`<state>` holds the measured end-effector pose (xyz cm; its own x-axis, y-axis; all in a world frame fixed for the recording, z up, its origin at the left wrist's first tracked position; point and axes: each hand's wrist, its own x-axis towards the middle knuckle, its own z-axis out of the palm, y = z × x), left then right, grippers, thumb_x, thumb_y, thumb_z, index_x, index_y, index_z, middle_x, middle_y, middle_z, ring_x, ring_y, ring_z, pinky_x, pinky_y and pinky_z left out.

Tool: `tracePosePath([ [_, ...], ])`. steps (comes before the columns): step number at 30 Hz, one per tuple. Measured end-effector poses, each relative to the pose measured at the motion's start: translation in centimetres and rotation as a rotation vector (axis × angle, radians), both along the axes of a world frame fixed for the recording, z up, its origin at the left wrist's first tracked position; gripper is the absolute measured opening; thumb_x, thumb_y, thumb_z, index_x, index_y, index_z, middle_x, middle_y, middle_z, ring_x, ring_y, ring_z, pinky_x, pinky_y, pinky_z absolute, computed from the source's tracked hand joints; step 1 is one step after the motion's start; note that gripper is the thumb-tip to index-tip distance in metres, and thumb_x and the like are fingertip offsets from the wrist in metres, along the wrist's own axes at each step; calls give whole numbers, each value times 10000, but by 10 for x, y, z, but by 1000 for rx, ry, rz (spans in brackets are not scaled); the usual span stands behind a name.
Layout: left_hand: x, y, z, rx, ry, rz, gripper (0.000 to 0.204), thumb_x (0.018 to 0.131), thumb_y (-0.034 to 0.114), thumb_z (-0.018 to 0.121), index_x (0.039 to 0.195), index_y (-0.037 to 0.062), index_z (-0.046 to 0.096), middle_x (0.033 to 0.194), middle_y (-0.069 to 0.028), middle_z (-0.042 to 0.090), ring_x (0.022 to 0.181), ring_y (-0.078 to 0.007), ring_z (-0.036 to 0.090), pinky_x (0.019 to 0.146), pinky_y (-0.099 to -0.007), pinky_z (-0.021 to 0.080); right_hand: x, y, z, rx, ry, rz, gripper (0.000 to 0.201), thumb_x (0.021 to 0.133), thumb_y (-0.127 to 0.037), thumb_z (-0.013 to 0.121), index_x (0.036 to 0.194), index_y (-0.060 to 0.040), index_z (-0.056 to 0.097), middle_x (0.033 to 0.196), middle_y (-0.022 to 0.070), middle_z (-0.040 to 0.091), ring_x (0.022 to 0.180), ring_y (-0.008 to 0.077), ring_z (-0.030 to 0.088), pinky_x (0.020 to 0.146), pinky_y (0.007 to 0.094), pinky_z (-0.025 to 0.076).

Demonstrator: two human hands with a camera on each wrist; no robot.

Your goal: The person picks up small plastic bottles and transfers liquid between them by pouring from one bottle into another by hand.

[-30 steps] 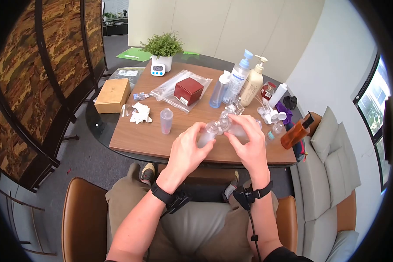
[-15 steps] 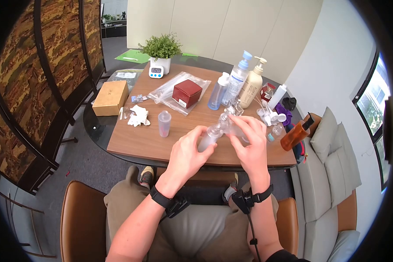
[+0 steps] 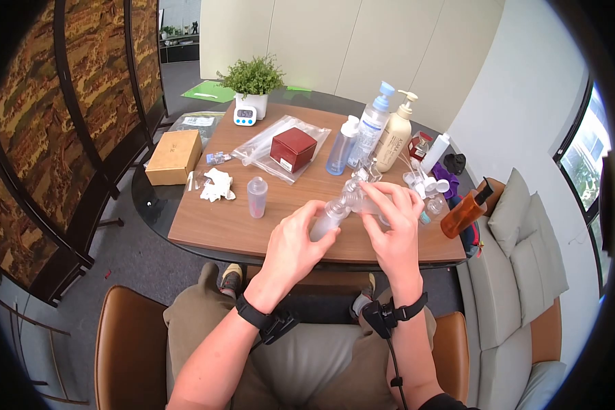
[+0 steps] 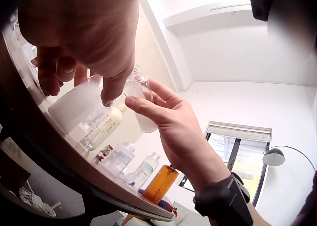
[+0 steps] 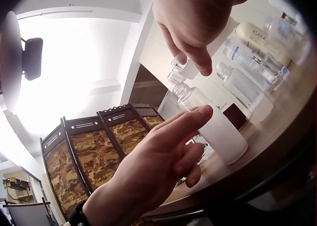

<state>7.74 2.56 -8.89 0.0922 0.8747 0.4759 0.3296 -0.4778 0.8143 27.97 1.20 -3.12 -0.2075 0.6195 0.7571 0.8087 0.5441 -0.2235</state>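
Observation:
My left hand [image 3: 294, 239] grips a clear frosted bottle [image 5: 223, 137] with a bare threaded neck, its base low over the table edge. In my right hand [image 3: 395, 225], thumb and fingers hold a second clear bottle [image 4: 144, 119], tipped so that its neck leans down toward the first one. The two open mouths meet or nearly meet between the hands. A whitish, cloudy layer shows in the lower part of the left-hand bottle in the right wrist view. Another uncapped frosted bottle [image 3: 257, 198] stands on the table left of my hands.
On the wooden table [image 3: 212, 222] are a dark red box [image 3: 294, 150] on a plastic bag, crumpled tissue [image 3: 217, 185], a timer [image 3: 244, 116] and a potted plant [image 3: 253, 75]. Pump bottles [image 3: 393, 137] stand behind my hands; an amber bottle [image 3: 463, 215] is at the right edge.
Both hands keep their grip on the bottles, mouths together, with only slight shifts. The whole head view has moved a little; the things on the table stay in place.

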Motion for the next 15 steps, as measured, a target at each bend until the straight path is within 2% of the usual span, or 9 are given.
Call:
tracePosePath([
  [7, 1, 2, -4, 41, -25, 1, 419, 925, 239, 883, 1261, 44, 726, 730, -92, 661, 530, -142, 504, 554, -381, 428, -2, -2, 1, 12, -14, -13, 527, 881, -31, 814, 1394, -152, 804, 1289, 67, 739, 1280, 253, 649, 1241, 504, 315],
  [9, 0, 0, 0, -9, 0, -1, 419, 926, 232, 882, 1264, 41, 724, 791, -104, 707, 535, -144, 516, 560, -381, 443, -3, -2, 1, 15, -17, -18, 528, 881, -30, 814, 1394, -153, 804, 1290, 65, 739, 1280, 252, 649, 1243, 505, 312],
  [15, 1, 3, -5, 34, -26, 1, 424, 928, 239, 882, 1265, 37, 724, 856, -114, 746, 543, -143, 538, 570, -383, 463, -4, -1, 0, 24, -23, -24, 527, 885, -23, 809, 1395, -157, 804, 1296, 57, 737, 1285, 252, 646, 1248, 506, 304],
])
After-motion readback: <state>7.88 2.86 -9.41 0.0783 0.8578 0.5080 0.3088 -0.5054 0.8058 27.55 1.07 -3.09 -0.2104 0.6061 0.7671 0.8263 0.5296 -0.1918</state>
